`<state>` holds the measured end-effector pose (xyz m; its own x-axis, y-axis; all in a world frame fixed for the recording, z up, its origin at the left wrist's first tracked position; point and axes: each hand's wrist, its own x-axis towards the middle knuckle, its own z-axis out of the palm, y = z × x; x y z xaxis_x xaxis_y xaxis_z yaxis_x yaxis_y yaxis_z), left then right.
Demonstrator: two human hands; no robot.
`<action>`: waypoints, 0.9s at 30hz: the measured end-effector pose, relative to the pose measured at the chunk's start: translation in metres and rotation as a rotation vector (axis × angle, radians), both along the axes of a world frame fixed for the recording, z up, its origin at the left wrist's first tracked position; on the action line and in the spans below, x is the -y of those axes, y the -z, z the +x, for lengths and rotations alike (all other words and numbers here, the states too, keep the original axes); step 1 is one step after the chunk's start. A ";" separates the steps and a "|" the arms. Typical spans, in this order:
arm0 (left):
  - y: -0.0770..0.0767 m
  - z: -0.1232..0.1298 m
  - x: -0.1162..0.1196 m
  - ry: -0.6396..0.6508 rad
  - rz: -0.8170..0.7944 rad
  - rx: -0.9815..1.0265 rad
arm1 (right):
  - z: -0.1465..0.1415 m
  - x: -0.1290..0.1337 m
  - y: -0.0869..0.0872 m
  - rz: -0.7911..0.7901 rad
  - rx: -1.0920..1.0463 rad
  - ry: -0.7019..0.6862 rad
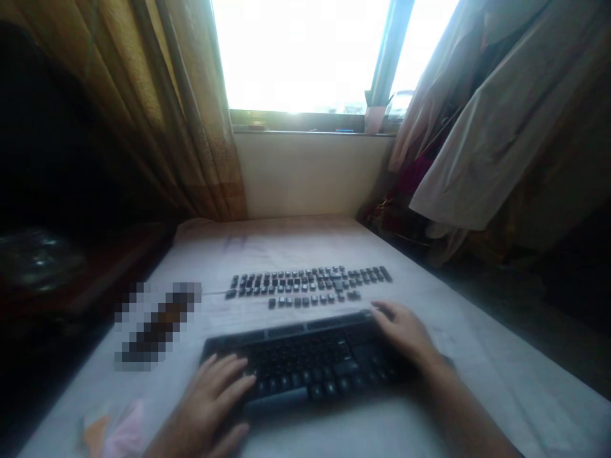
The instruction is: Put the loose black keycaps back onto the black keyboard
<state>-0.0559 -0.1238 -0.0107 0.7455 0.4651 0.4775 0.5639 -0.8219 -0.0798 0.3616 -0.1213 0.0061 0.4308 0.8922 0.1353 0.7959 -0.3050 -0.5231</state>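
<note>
A black computer keyboard (296,362) lies in front of me on a white sheet, slightly angled. My left hand (214,394) rests over its left end, fingers spread across the edge and the outer keys, thumb apart near the front. At the opposite end, my right hand (403,331) is curled round the far right corner; part of its grip is hidden. Beyond the keyboard, many loose dark keycaps (296,283) are laid out in rows. Motion blur softens the keyboard and both hands.
A pixelated dark item (162,321) lies to the left on the sheet (305,245). Pink and orange scraps (117,429) sit at the near left. A bright window (305,57), a yellow curtain (200,127) and hanging clothes (468,146) surround the far end.
</note>
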 end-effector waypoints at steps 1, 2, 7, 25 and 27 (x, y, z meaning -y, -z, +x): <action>-0.001 -0.004 0.000 -0.001 0.004 -0.011 | -0.003 -0.001 0.001 0.001 0.001 -0.023; -0.002 -0.007 0.000 -0.004 0.005 -0.021 | -0.005 -0.002 0.001 -0.003 0.011 -0.039; -0.019 -0.009 0.002 0.008 -0.051 -0.038 | -0.002 -0.003 -0.002 -0.052 0.055 -0.044; -0.008 -0.008 -0.086 -0.537 -0.709 0.737 | -0.148 -0.082 -0.037 -0.009 0.357 -0.592; -0.003 -0.006 -0.085 -0.538 -0.738 0.753 | -0.155 -0.089 -0.034 -0.015 0.381 -0.617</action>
<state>-0.0622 -0.0388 -0.0080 0.0153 0.9803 0.1971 0.5538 -0.1724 0.8146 0.2071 -0.0323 0.0398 -0.2263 0.9605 0.1618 0.9516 0.2535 -0.1740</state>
